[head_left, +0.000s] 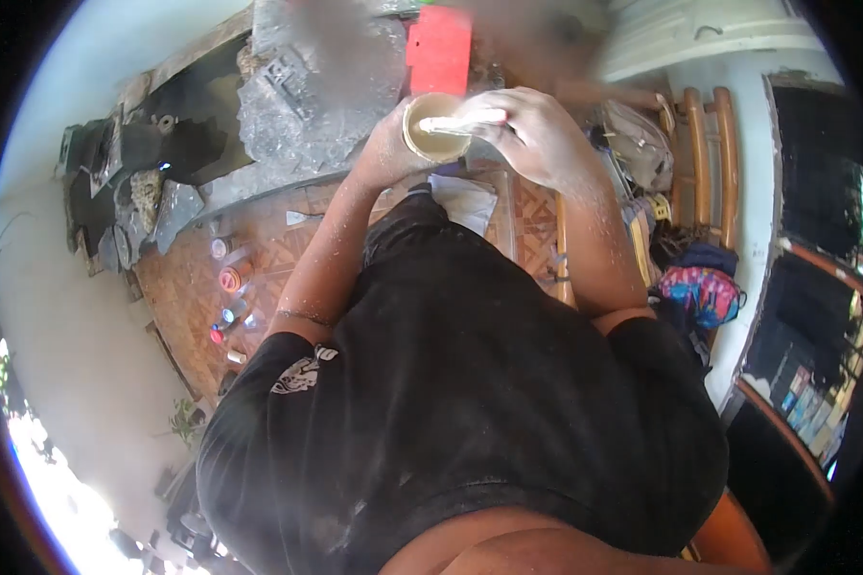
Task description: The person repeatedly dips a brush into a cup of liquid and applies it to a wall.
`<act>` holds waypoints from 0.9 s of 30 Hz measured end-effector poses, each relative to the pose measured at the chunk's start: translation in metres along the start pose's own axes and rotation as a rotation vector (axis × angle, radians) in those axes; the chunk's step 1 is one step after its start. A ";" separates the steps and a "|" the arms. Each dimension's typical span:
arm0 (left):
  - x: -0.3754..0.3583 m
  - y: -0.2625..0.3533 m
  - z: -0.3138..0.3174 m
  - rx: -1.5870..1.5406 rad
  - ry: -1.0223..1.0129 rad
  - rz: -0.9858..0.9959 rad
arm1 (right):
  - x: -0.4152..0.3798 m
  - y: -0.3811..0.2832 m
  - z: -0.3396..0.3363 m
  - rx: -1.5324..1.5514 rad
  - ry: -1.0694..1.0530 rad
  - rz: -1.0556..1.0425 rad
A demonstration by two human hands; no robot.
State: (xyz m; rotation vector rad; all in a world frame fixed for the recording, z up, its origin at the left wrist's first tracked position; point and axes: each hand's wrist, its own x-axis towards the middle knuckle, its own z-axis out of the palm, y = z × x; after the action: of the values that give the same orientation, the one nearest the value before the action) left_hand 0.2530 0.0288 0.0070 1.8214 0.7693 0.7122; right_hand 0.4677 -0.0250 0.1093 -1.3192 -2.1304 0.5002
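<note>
My left hand point(387, 149) is wrapped round the side of a round, cream-coloured tub point(440, 146), its open mouth facing up toward me. Pale material coats the tub's inside and rim. In my right hand point(542, 134), pinched between thumb and fingers, is a slim stick-like tool point(449, 125) covered in white; its far end reaches over the tub's mouth. White dust and specks cover both hands and forearms. What kind of tool it is I cannot tell under the coating.
A dusty grey work surface point(288, 115) lies ahead, with a red flat piece point(439, 50) just beyond the tub. Jars and bottles point(232, 278) stand on the tiled floor at left, near a scraper point(302, 218). Right are bags point(702, 292) and a wooden frame point(726, 168).
</note>
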 end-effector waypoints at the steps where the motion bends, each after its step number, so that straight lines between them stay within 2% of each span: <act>1: 0.006 0.006 -0.001 0.037 -0.033 0.013 | 0.001 0.001 0.001 0.003 -0.031 0.002; 2: 0.011 0.011 -0.002 0.072 -0.068 0.027 | 0.000 -0.002 -0.002 -0.050 -0.008 0.050; 3: 0.015 0.013 -0.001 -0.062 -0.142 -0.025 | 0.003 -0.009 -0.011 -0.101 0.010 0.097; 4: 0.020 0.007 0.004 -0.061 -0.124 -0.017 | 0.006 -0.013 -0.018 -0.155 0.029 0.136; 6: 0.027 0.007 0.008 -0.181 -0.102 0.012 | 0.004 -0.002 -0.025 -0.164 0.109 0.088; 8: 0.037 0.001 0.009 -0.161 -0.090 -0.003 | -0.002 0.012 -0.026 -0.099 0.210 0.039; 9: 0.041 0.001 0.010 -0.153 -0.086 -0.011 | -0.008 0.014 -0.032 -0.128 0.180 0.119; 12: 0.056 0.009 0.011 -0.141 -0.091 0.073 | -0.011 0.012 -0.043 -0.077 0.189 0.106; 13: 0.061 0.010 0.014 -0.202 -0.156 0.052 | -0.014 0.007 -0.045 -0.083 0.142 0.147; 16: 0.075 0.016 0.022 -0.124 -0.262 0.033 | -0.027 0.012 -0.046 0.008 -0.009 0.270; 17: 0.078 0.000 0.033 -0.119 -0.235 0.089 | -0.031 0.013 -0.047 -0.018 -0.008 0.290; 20: 0.087 0.009 0.048 -0.111 -0.312 0.051 | -0.040 0.011 -0.065 0.184 0.029 0.456; 24: 0.095 0.017 0.069 -0.106 -0.291 0.076 | -0.057 0.030 -0.085 0.309 0.202 0.423; 25: 0.098 0.021 0.074 -0.098 -0.294 0.121 | -0.059 0.035 -0.088 0.307 0.214 0.388; 26: 0.096 0.027 0.082 -0.108 -0.289 0.092 | -0.065 0.036 -0.095 0.290 0.152 0.434; 27: 0.095 0.031 0.091 -0.112 -0.277 0.070 | -0.073 0.043 -0.099 0.274 0.132 0.391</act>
State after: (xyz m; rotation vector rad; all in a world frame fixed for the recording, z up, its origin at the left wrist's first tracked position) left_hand 0.3870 0.0418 0.0176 1.8037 0.4768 0.5212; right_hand 0.5861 -0.0699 0.1397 -1.5616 -1.6325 0.8068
